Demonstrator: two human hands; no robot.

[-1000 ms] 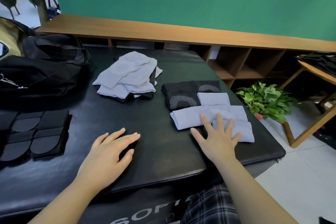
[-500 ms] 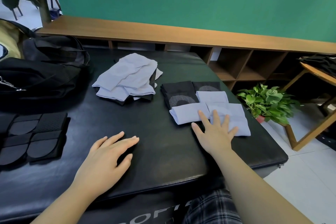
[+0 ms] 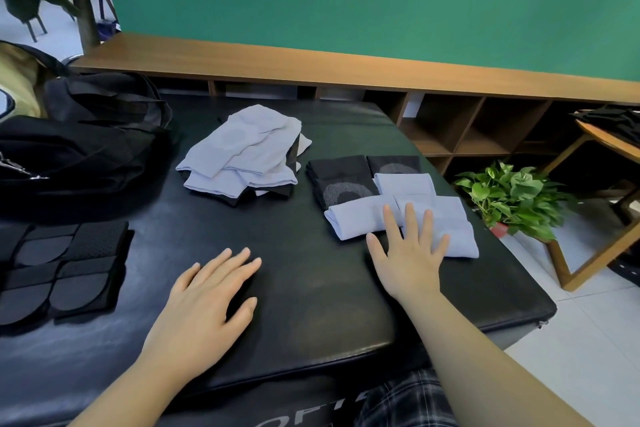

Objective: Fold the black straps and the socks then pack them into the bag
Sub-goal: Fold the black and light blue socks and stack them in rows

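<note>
Fingers (image 3: 408,218) of the right hand (image 3: 410,253) lay flat on the folded socks (image 3: 453,232) at two o'clock; left hand (image 3: 204,302) rested open; a sideways drag might unfold them

Both hands lie flat, fingers spread: left (image 3: 204,302), right (image 3: 412,253).

Folded socks (image 3: 408,208) right, loose pile (image 3: 242,156) centre, straps (image 3: 59,267), apparently folded, left.

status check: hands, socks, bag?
Left hand flat on the black table, holding nothing. Right hand open, fingers pressing the folded light socks. Unfolded sock pile waiting; bag far left, nothing blocking.
</note>
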